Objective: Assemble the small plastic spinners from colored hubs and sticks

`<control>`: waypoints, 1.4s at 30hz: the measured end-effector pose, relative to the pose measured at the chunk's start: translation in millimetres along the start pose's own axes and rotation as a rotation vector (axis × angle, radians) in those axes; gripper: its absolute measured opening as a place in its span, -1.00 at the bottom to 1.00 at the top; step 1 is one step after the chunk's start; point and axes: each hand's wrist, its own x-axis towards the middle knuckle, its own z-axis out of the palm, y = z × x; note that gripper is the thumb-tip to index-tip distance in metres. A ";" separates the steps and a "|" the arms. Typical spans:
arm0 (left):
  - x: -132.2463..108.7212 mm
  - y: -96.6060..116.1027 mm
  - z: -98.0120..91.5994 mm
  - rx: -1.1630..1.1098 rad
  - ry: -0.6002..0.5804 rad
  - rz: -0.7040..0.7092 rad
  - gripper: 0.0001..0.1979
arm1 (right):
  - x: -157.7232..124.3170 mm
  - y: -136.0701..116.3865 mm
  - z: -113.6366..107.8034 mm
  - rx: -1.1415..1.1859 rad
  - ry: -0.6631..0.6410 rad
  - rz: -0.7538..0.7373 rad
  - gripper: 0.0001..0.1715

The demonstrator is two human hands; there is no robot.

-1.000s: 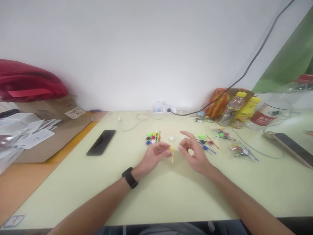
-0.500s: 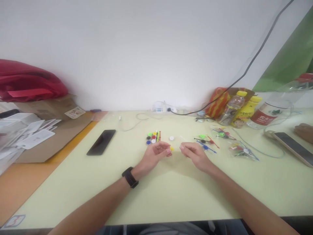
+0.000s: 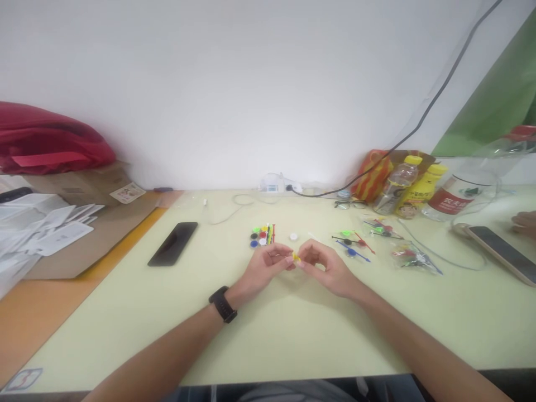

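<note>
My left hand (image 3: 268, 265) pinches a small yellow plastic piece (image 3: 296, 257) between thumb and fingers, above the middle of the table. From the other side, my right hand (image 3: 324, 265) has its thumb and fingertips closed on the same piece. Fingers hide most of its shape. Just beyond my left hand lie several small coloured discs (image 3: 254, 237) and a row of thin coloured arrow-shaped sticks (image 3: 271, 233). A white disc (image 3: 293, 237) lies behind my fingertips. To the right of my right hand are discs with arrows, among them a blue arrow piece (image 3: 352, 252).
Clear bags of coloured parts (image 3: 414, 258) lie on the right, near bottles (image 3: 419, 191) and a phone (image 3: 502, 254). Another person's hand (image 3: 525, 221) shows at the right edge. A black phone (image 3: 173, 244) and a cardboard box (image 3: 79, 187) are on the left. Glasses (image 3: 350, 204) lie at the back.
My right hand has moved left to meet my left hand, and its fingertips now touch the yellow piece. The other person's hand at the far right has shifted slightly.
</note>
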 end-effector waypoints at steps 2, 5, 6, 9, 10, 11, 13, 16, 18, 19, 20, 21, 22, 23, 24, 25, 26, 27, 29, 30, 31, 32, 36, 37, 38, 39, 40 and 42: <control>0.5 -0.6 -0.3 -0.001 0.007 -0.002 -0.70 | -0.4 2.0 -1.0 0.004 0.031 0.002 -0.77; 1.3 -2.4 -1.3 -0.005 0.030 0.002 -0.70 | -0.9 5.3 -1.8 0.009 0.107 0.014 -0.67; 1.6 -2.9 -1.7 -0.007 0.038 0.004 -0.70 | -0.9 6.4 -1.6 0.013 0.130 0.028 -0.59; 1.9 -3.4 -2.3 -0.012 0.057 -0.003 -0.70 | -0.5 10.5 0.8 0.053 0.177 0.096 -0.33; 2.0 -3.3 -2.3 -0.010 0.068 -0.007 -0.70 | -0.3 12.2 1.8 0.067 0.192 0.121 -0.26; 2.1 -3.2 -2.3 -0.007 0.079 -0.010 -0.69 | -0.1 13.8 2.7 0.077 0.210 0.144 -0.20; 2.4 -3.1 -2.1 0.003 0.101 -0.009 -0.68 | 0.1 16.8 3.7 0.090 0.248 0.182 -0.15; 3.0 -3.2 -2.0 0.016 0.111 -0.005 -0.68 | 0.1 19.1 3.9 0.114 0.285 0.217 -0.13; 3.2 -3.2 -2.0 0.026 0.114 -0.004 -0.69 | 0.2 18.6 4.4 0.133 0.291 0.238 -0.11; 3.2 -3.2 -2.0 0.029 0.115 -0.005 -0.69 | 0.5 17.8 5.0 0.140 0.297 0.248 -0.09; 3.3 -3.2 -2.0 0.032 0.118 -0.005 -0.69 | 0.8 16.7 5.8 0.147 0.304 0.258 -0.08; 3.3 -3.2 -2.1 0.032 0.123 -0.006 -0.69 | 1.2 15.4 6.8 0.155 0.309 0.267 -0.06; 3.4 -3.2 -2.1 0.031 0.125 -0.008 -0.69 | 1.6 13.8 7.6 0.166 0.315 0.275 -0.07; 3.4 -3.2 -2.2 0.031 0.127 -0.008 -0.69 | 2.0 12.1 8.2 0.180 0.323 0.282 -0.11; 3.5 -3.3 -2.4 0.030 0.128 -0.009 -0.69 | 2.4 10.4 8.2 0.194 0.324 0.292 -0.21; 3.6 -3.5 -2.6 0.031 0.131 -0.008 -0.68 | 2.6 8.8 7.6 0.211 0.297 0.309 -0.36; 3.6 -3.8 -2.9 0.031 0.135 -0.006 -0.68 | 2.8 7.3 6.5 0.234 0.240 0.330 -0.48; 3.7 -4.1 -3.2 0.032 0.138 -0.004 -0.68 | 2.9 6.2 4.8 0.263 0.163 0.348 -0.44; 3.8 -4.9 -3.8 0.033 0.145 -0.001 -0.69 | 2.9 4.9 1.1 0.326 0.010 0.355 -0.21; 3.9 -5.3 -4.2 0.034 0.148 -0.001 -0.69 | 2.9 4.7 -0.6 0.352 -0.030 0.336 -0.17; 4.0 -5.5 -4.4 0.034 0.147 -0.001 -0.69 | 3.0 4.7 -1.8 0.369 -0.031 0.308 -0.15; 4.1 -5.7 -4.5 0.033 0.148 -0.002 -0.69 | 3.1 4.7 -2.5 0.374 -0.006 0.281 -0.16; 4.0 -4.6 -3.5 0.033 0.149 -0.008 -0.68 | 3.7 1.9 -0.4 0.326 0.088 0.268 -0.33; 3.9 -4.2 -3.1 0.034 0.144 -0.012 -0.68 | 3.7 0.3 0.9 0.305 0.105 0.265 -0.38; 3.8 -3.9 -2.6 0.035 0.138 -0.014 -0.68 | 3.8 -1.4 2.4 0.286 0.115 0.256 -0.44; 3.6 -3.8 -2.3 0.037 0.131 -0.015 -0.67 | 3.8 -3.0 4.0 0.275 0.120 0.244 -0.48; 3.5 -4.0 -2.0 0.040 0.124 -0.014 -0.67 | 3.9 -4.1 5.5 0.274 0.118 0.233 -0.52; 3.3 -5.3 -2.1 0.047 0.105 -0.009 -0.66 | 3.9 -4.6 8.2 0.285 0.105 0.223 -0.55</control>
